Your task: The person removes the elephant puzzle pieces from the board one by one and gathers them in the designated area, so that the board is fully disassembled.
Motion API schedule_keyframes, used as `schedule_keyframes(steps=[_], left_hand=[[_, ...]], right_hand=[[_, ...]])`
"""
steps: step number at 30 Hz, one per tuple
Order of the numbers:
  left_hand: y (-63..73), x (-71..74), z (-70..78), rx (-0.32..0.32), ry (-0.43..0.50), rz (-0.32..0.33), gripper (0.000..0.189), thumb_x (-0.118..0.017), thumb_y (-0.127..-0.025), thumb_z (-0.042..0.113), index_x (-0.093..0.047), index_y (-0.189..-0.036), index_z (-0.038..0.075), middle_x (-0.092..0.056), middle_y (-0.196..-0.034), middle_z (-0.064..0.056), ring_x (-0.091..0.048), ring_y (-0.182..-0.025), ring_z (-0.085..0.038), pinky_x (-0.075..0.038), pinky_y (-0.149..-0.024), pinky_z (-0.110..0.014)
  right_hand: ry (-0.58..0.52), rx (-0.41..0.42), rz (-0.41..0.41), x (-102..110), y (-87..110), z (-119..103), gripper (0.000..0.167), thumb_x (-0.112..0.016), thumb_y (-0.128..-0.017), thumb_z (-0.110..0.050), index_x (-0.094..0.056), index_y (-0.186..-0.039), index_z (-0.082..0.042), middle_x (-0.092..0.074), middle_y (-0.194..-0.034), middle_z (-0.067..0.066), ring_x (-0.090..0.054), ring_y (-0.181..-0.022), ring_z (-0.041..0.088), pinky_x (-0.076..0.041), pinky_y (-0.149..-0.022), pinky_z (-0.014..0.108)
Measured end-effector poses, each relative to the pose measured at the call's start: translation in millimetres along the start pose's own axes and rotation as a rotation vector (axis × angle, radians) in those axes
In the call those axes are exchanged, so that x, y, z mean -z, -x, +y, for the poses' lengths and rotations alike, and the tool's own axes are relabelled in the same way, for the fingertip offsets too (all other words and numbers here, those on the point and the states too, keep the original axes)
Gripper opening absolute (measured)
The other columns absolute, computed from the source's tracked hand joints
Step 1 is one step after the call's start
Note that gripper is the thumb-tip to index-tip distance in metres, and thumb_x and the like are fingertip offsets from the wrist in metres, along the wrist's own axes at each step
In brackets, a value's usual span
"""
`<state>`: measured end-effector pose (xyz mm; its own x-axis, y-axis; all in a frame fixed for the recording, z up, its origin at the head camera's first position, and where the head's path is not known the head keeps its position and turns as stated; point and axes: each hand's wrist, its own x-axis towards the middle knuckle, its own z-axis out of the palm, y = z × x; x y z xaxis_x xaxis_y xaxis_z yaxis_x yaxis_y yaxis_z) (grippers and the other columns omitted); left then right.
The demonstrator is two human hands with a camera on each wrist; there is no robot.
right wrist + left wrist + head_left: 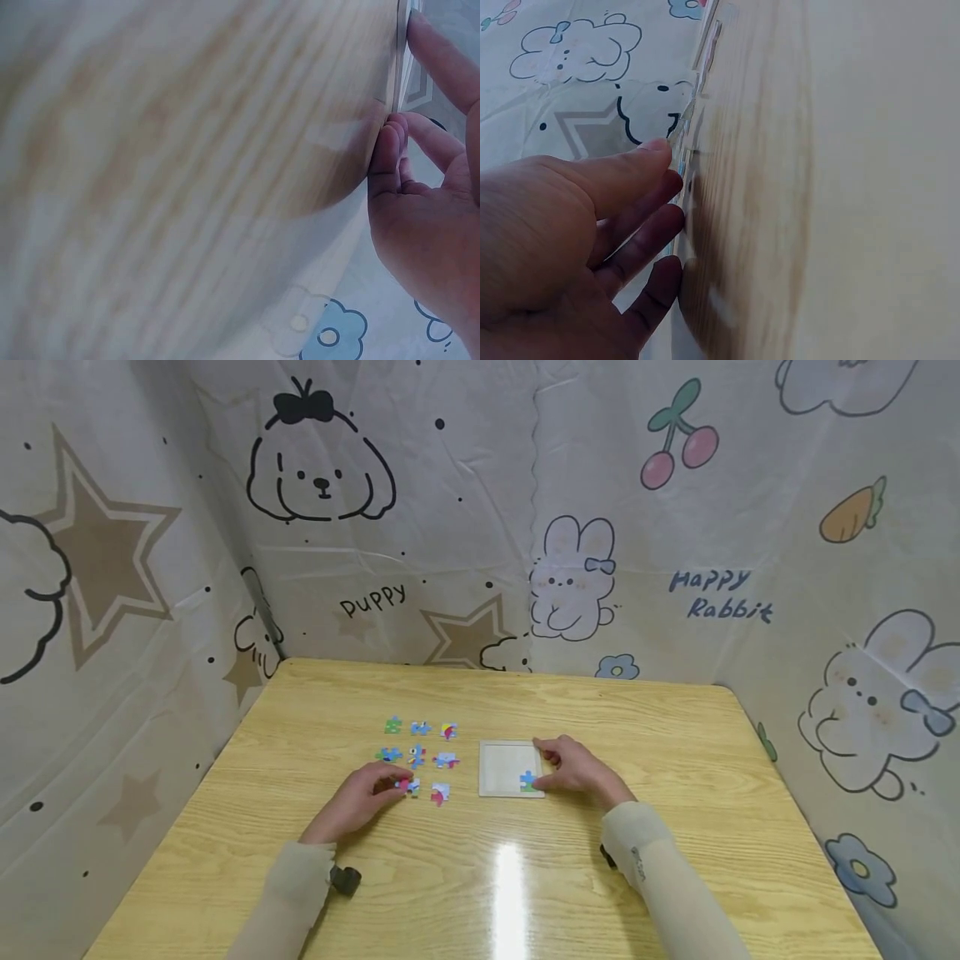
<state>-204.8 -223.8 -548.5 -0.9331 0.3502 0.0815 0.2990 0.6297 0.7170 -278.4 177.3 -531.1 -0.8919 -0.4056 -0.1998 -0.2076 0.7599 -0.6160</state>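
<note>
My left hand (pixel 363 795) pinches a small pink-and-blue jigsaw piece (pixel 409 787) at the front left of the group of pieces. In the left wrist view, the thumb and fingers of the left hand (pixel 607 232) meet low over the table, and the piece is hard to make out. My right hand (pixel 581 768) holds the right side of a square, light puzzle tray (pixel 498 768), index finger by its far corner. One blue-and-green piece (pixel 527 779) lies in the tray's near right corner, next to the thumb. The right wrist view shows the right hand (pixel 431 165) low at the tray's edge.
Several loose jigsaw pieces lie left of the tray, among them a green one (pixel 393 725), a bird-patterned one (pixel 416 756) and a pink-and-white one (pixel 440 792). The wooden table (pixel 637 718) meets a printed curtain (pixel 465 543) at its back and sides.
</note>
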Motion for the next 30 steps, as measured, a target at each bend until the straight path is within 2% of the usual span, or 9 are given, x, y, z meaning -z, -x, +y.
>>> schedule_keyframes(steps=[6, 14, 20, 26, 30], left_hand=[[-1.0, 0.0, -1.6, -0.051, -0.024, -0.005, 0.026, -0.070, -0.098, 0.010, -0.073, -0.125, 0.012, -0.068, -0.110, 0.000, -0.055, -0.092, -0.013, -0.049, -0.080, -0.027], [-1.3, -1.2, -5.1, -0.041, -0.060, -0.025, 0.028, -0.070, -0.099, 0.012, -0.073, -0.127, 0.013, -0.066, -0.115, 0.000, -0.057, -0.099, -0.014, -0.052, -0.085, -0.031], [0.3, -1.1, -5.1, -0.037, -0.054, -0.030, 0.029, -0.069, -0.100, 0.013, -0.071, -0.130, 0.011, -0.066, -0.117, -0.002, -0.059, -0.102, -0.017, -0.053, -0.089, -0.036], [-3.7, -7.7, 0.9, -0.053, -0.084, 0.030, 0.033, -0.070, -0.100, 0.014, -0.069, -0.132, 0.007, -0.070, -0.121, -0.007, -0.064, -0.113, -0.026, -0.053, -0.101, -0.051], [-11.5, -15.2, 14.4, -0.060, -0.065, 0.057, 0.034, -0.070, -0.100, 0.014, -0.069, -0.133, 0.008, -0.070, -0.120, -0.007, -0.063, -0.104, -0.022, -0.054, -0.093, -0.044]], right_hand=[[-0.003, 0.015, -0.003, -0.1, 0.7, -1.2, 0.083, -0.087, -0.085, -0.022, -0.045, -0.155, -0.004, -0.050, -0.101, 0.009, -0.042, -0.097, 0.022, -0.036, -0.081, 0.035], [-0.025, 0.001, -0.004, -0.6, -0.3, -2.0, 0.084, -0.088, -0.085, -0.022, -0.045, -0.155, -0.006, -0.049, -0.100, 0.009, -0.042, -0.096, 0.022, -0.035, -0.081, 0.036], [-0.029, 0.028, -0.010, -0.4, -0.4, 0.3, 0.083, -0.087, -0.086, -0.022, -0.045, -0.155, -0.004, -0.049, -0.100, 0.009, -0.042, -0.095, 0.021, -0.035, -0.080, 0.034], [-0.029, 0.044, -0.049, 3.7, 3.7, 3.4, 0.086, -0.086, -0.087, -0.026, -0.041, -0.157, -0.003, -0.048, -0.107, 0.009, -0.041, -0.100, 0.022, -0.037, -0.084, 0.035], [-0.024, 0.039, -0.072, 7.6, 5.1, 6.7, 0.089, -0.086, -0.087, -0.024, -0.038, -0.159, -0.005, -0.050, -0.116, 0.009, -0.045, -0.105, 0.022, -0.042, -0.093, 0.037]])
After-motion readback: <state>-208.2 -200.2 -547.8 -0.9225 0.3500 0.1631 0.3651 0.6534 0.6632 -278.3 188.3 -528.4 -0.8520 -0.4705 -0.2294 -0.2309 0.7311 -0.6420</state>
